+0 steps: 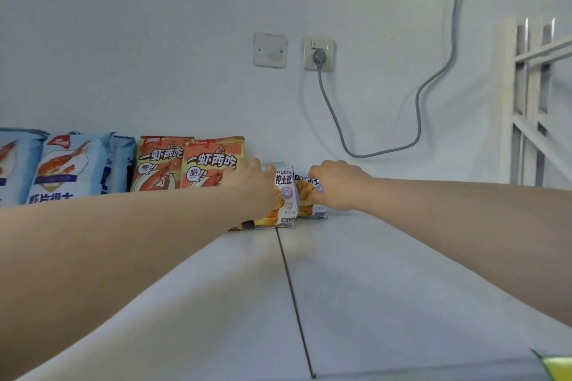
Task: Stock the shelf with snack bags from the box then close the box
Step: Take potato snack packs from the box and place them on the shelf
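Two small white-and-purple potato snack bags stand upright at the back of the white shelf [387, 272], against the wall. My left hand [255, 184] grips the left potato bag [286, 198] from its left side. My right hand [335, 184] grips the right potato bag [306, 202], which is partly hidden behind my fingers. To their left stand two orange shrimp snack bags [173, 164], then several blue shrimp chip bags [71, 164]. The box is not in view.
A seam [294, 291] runs front to back across the shelf top. A wall socket [318, 54] with a grey cable [418, 108] hangs behind the bags. A white frame [526, 102] stands at the right. A yellow-green corner [557, 365] shows at bottom right.
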